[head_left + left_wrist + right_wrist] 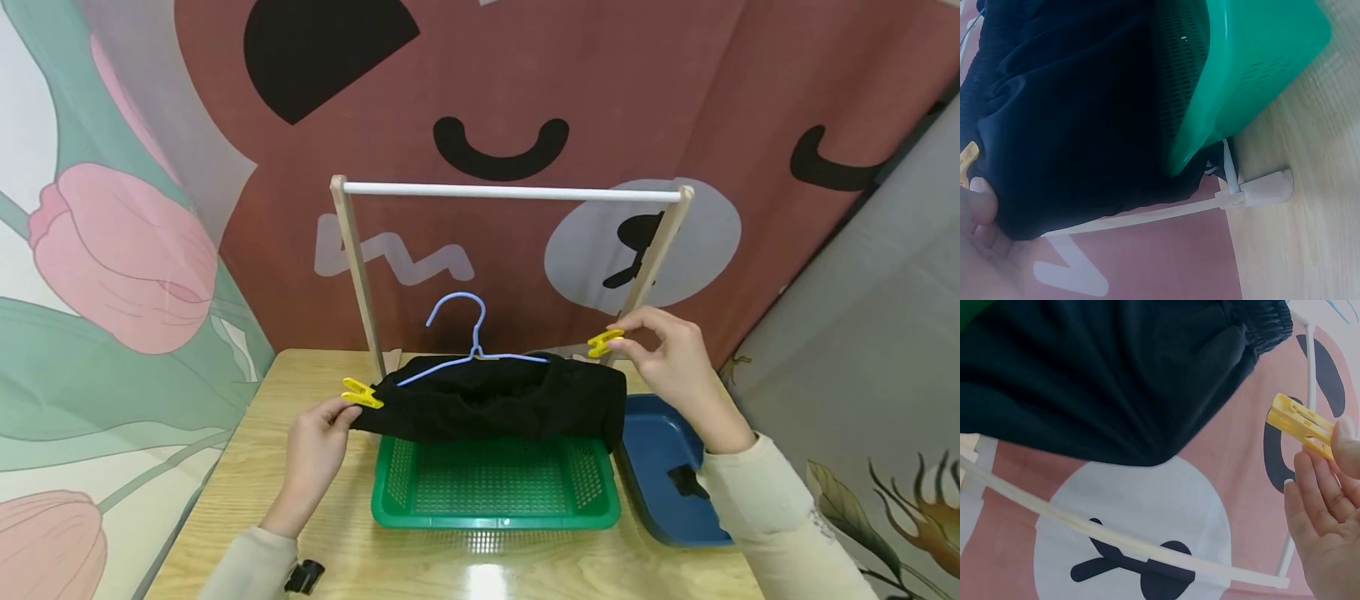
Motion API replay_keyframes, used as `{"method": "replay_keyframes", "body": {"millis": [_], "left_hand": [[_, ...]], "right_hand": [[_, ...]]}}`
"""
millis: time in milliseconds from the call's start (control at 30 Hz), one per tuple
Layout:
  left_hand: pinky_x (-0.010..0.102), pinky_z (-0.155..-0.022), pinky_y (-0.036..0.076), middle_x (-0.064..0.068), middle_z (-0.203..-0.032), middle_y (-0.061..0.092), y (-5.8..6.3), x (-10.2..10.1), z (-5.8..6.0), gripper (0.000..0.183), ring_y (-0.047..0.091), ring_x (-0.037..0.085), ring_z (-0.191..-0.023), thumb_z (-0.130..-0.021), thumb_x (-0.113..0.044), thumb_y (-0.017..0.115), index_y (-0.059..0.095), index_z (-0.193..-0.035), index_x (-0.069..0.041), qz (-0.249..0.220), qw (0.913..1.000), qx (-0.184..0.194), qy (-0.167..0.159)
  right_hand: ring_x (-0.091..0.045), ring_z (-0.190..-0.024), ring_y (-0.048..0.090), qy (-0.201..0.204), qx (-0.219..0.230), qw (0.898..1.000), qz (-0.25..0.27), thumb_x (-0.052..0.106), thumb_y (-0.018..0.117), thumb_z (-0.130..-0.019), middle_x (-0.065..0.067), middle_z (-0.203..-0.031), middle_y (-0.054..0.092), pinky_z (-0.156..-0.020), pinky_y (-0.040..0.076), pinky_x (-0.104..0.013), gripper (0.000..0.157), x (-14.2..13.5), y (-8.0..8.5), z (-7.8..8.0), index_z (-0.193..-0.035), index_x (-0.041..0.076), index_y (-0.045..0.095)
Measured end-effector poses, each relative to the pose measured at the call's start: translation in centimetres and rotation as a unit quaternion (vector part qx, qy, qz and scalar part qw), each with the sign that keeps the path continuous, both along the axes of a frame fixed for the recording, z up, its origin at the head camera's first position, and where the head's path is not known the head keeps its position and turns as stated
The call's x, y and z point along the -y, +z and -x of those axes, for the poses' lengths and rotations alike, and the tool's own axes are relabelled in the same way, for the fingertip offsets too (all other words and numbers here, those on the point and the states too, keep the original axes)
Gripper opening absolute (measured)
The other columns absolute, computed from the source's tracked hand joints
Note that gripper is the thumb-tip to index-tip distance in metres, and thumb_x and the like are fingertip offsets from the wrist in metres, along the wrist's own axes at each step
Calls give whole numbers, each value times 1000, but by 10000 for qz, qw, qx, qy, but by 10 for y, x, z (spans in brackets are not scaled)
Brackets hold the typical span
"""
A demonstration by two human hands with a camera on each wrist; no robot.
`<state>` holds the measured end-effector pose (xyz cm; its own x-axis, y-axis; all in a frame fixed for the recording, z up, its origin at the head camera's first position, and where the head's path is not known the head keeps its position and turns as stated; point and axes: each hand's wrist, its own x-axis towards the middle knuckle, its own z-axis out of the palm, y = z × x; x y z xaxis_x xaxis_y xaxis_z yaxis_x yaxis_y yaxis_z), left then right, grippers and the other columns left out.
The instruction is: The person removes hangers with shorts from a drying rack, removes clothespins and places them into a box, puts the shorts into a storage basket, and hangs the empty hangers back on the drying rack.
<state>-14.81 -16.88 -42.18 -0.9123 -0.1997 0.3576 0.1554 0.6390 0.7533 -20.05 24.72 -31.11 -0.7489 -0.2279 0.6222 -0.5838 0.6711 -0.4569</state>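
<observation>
A black garment with a gathered elastic waistband (510, 408) hangs around a light blue hanger (477, 333) above the green basket. My left hand (318, 442) pinches the garment's left corner between thumb and fingers. Just above those fingertips, a yellow clothespin (363, 393) is clipped at the garment's left end. My right hand (675, 362) holds another yellow clothespin (1304, 425) between thumb and fingers, up and to the right of the garment's right end and apart from it. In the left wrist view, the dark cloth (1079, 125) drapes down beside the basket.
A rack with a white top bar (510, 192) and wooden posts stands behind the garment. The green basket (495, 522) sits on the wooden table (300, 392). Right of it lies a blue tray (660, 467) with a small black piece inside. A patterned curtain hangs behind.
</observation>
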Motion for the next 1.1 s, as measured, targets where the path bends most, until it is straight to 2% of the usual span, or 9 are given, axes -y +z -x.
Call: {"method": "replay_keyframes", "body": {"millis": [267,467,567,700,933,1100], "left_hand": [[25,-59,46,13,-88,72,-4,0,0,10,54,21,-68,-94,-3,67,75,-92,2,-165,9998,122,71],[25,-62,48,14,-91,73,-10,3,-2,9,57,20,-70,-94,-2,67,75,-93,2,-171,9996,208,95],[25,-61,47,14,-89,73,-11,3,-2,9,56,20,-68,-94,-2,67,75,-93,2,-174,9996,197,108],[25,-59,46,14,-88,73,-12,3,-2,9,54,20,-66,-94,-2,67,75,-93,2,-172,9996,200,113],[26,-59,45,13,-86,72,-13,3,1,10,54,20,-66,-94,-3,67,75,-89,1,-139,9996,180,157],[26,-60,46,12,-86,73,-14,3,2,10,55,21,-68,-94,-3,67,75,-89,1,-164,9996,176,145]], "right_hand": [[-9,-74,53,-301,-64,9993,-215,-4,79,-80,-12,-96,72,-55,37,-18,22,-16,3,-3,-100,2,71],[-3,-76,53,-542,9,9979,-359,-2,79,-81,-12,-96,71,-54,38,-16,23,-33,-3,-6,-102,3,72],[-2,-79,54,-593,59,9973,-421,-1,79,-81,-11,-94,70,-58,39,-15,25,-42,-6,-7,-105,3,71],[-6,-83,56,-682,206,9963,-489,1,80,-82,-11,-94,70,-65,40,-14,28,-51,-9,-8,-108,4,71],[-27,-87,62,-856,597,9912,-813,5,78,-85,-13,-98,69,-65,41,-18,28,-65,-11,-9,-111,3,69],[-22,-74,61,-869,1032,9853,-1046,9,77,-87,-13,-99,69,-55,44,-24,27,-77,-15,-8,-112,3,68]]}}
